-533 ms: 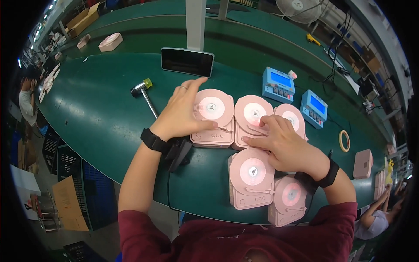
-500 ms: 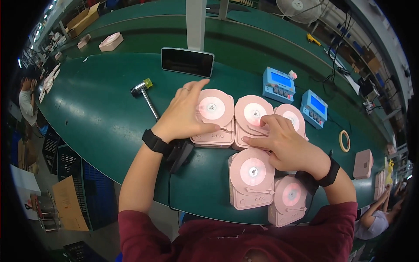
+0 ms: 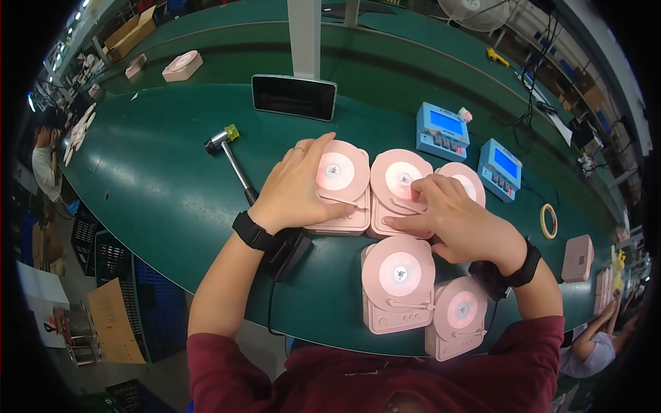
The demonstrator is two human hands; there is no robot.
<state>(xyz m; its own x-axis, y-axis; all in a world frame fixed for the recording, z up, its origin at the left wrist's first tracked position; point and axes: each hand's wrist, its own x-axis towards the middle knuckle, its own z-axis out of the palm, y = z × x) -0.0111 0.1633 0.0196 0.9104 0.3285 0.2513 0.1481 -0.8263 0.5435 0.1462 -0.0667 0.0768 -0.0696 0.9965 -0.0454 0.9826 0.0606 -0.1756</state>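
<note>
Several pale pink mini record players, their white-centred discs glowing, stand close together before me. My left hand (image 3: 297, 180) grips the left mini record player (image 3: 342, 168) along its left side, with the thumb across the front near the small tonearm and buttons. My right hand (image 3: 458, 219) bends over the middle mini record player (image 3: 394, 168). Its thumb presses on the round knob at the front corner, while the curled index finger touches the tonearm by the disc. Partly behind this hand is a third mini record player (image 3: 470, 180). Nearer to me sit two others, a front one (image 3: 396, 282) and a lower right one (image 3: 460, 316).
A hammer (image 3: 234, 162) with a yellow head lies left of my left hand. A phone (image 3: 294, 96) leans against a grey post. Two blue meters (image 3: 441, 131) with screens stand at the back right, near a tape roll (image 3: 549, 221) and a pink case (image 3: 577, 259).
The view has shifted slightly. My left thumb has slid a little to the right along the front of the left record player. My right hand keeps nearly the same hold.
</note>
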